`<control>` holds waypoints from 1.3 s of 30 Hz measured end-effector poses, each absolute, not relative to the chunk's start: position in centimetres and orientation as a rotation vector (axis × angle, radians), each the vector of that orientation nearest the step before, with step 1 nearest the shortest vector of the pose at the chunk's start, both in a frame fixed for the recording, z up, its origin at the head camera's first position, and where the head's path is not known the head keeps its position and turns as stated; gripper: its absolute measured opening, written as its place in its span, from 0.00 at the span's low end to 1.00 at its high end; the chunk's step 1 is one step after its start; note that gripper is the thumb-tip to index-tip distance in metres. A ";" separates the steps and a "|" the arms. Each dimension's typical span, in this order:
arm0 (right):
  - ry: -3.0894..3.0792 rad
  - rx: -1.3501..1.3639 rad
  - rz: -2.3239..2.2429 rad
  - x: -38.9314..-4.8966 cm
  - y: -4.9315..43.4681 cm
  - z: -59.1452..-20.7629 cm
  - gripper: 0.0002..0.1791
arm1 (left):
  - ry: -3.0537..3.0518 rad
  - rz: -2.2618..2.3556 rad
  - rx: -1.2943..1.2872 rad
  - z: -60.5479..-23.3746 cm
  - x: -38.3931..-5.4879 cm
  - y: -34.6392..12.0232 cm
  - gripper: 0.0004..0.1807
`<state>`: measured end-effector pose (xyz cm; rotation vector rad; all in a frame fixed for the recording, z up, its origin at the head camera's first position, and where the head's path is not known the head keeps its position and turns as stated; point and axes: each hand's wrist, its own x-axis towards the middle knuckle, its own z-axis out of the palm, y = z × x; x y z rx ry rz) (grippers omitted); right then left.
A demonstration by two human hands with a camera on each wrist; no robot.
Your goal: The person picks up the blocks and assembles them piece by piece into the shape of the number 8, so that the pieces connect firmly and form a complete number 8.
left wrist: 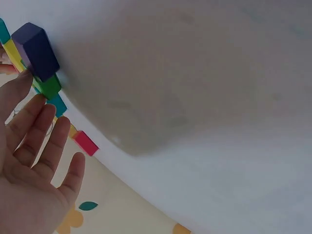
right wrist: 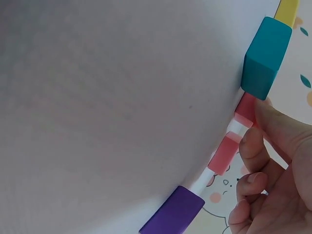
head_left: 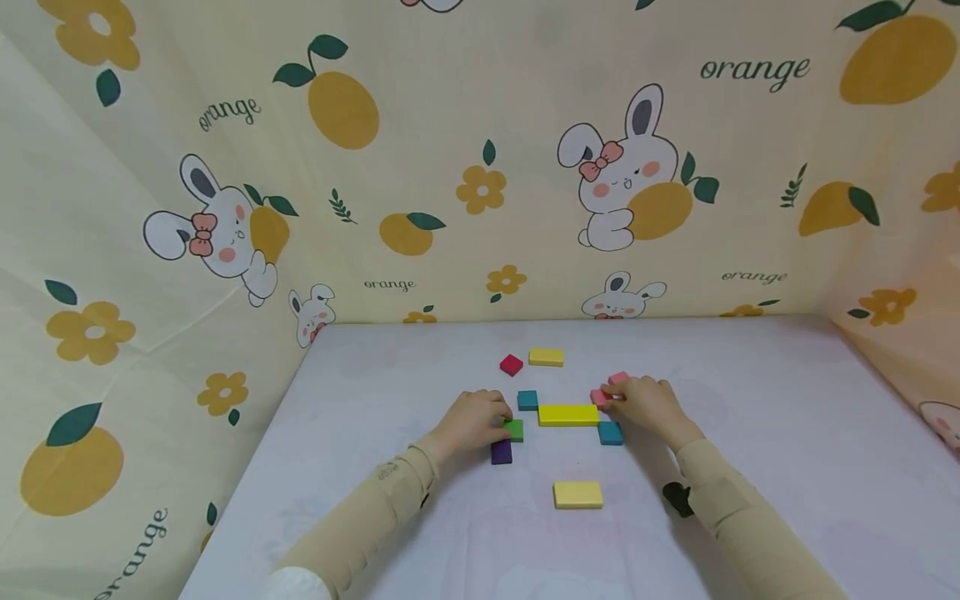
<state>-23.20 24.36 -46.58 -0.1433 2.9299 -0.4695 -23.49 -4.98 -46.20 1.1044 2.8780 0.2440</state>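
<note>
My left hand (head_left: 472,421) pinches the left end of a green block (head_left: 514,430) between thumb and index finger; its other fingers are loosely spread. A dark purple block (head_left: 501,452) lies just in front of the green one. My right hand (head_left: 651,406) pinches a pink block (right wrist: 245,109) by the right end of a long yellow block (head_left: 568,416). Another pink block (right wrist: 225,155) lies beyond that hand's curled fingers. Blue-green blocks sit at the yellow block's two ends, one at the back left (head_left: 527,400) and one at the front right (head_left: 611,433).
Farther back lie a red block (head_left: 512,365) and a pale yellow block (head_left: 547,357). Another pale yellow block (head_left: 577,495) lies nearer me. The right wrist view shows a second purple block (right wrist: 173,212), hidden in the head view. A patterned cloth (head_left: 525,100) hangs behind the white table (head_left: 787,417).
</note>
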 end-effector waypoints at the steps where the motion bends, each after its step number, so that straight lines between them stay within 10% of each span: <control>1: 2.929 -0.147 -0.470 -23.2 24.4 -46.5 0.23 | 2.877 0.244 1.105 -46.2 -23.5 -4.8 0.13; 39: 2.940 -0.175 -0.446 -23.0 24.3 -46.3 0.24 | 2.917 0.170 1.094 -46.7 -23.0 -2.5 0.16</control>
